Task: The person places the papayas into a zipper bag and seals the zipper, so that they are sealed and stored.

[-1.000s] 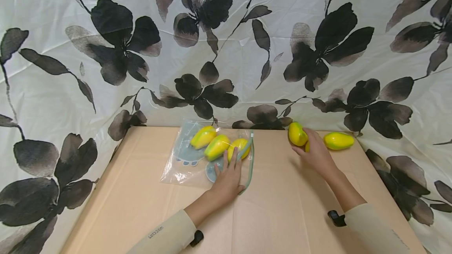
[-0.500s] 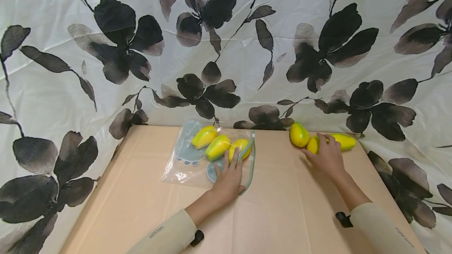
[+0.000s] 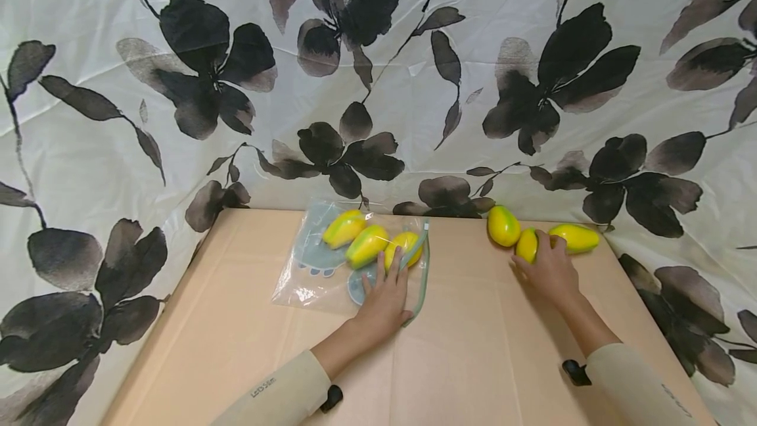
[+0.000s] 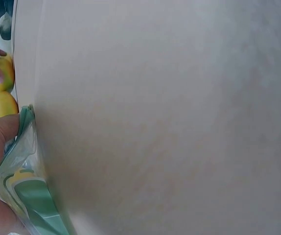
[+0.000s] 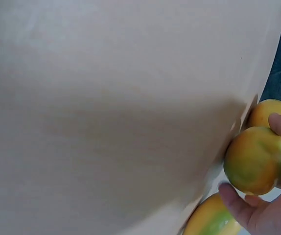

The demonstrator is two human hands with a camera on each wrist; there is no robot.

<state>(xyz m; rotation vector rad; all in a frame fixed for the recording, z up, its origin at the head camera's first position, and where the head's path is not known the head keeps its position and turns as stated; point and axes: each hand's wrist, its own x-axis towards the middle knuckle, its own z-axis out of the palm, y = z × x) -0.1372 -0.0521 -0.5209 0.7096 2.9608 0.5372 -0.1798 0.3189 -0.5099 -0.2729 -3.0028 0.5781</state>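
Observation:
My right hand [image 3: 551,272] holds the middle yellow-green fruit [image 3: 526,246], thumb on one side and fingers on the other, in a row at the table's far right edge. One similar fruit [image 3: 504,226] sits left of it and another fruit [image 3: 573,238] right of it. The right wrist view shows this gripped fruit [image 5: 256,160] between thumb and fingers. My left hand [image 3: 383,299] lies with extended fingers on a clear zip bag [image 3: 319,281], near its green-edged mouth. Inside that bag are three fruits [image 3: 367,247]; fingertips partly cover the rightmost. The left palm is hidden.
A tan table [image 3: 461,347] spreads below both hands. Behind its far edge hangs a white cloth [image 3: 426,150] with dark flowers. Blue-grey printing [image 3: 316,252] marks the bag. A black wrist device [image 3: 576,372] sits by the right sleeve.
My right hand has let go of the left fruit and moved right onto the middle one. The left hand stays on the bag. The head view has shifted slightly.

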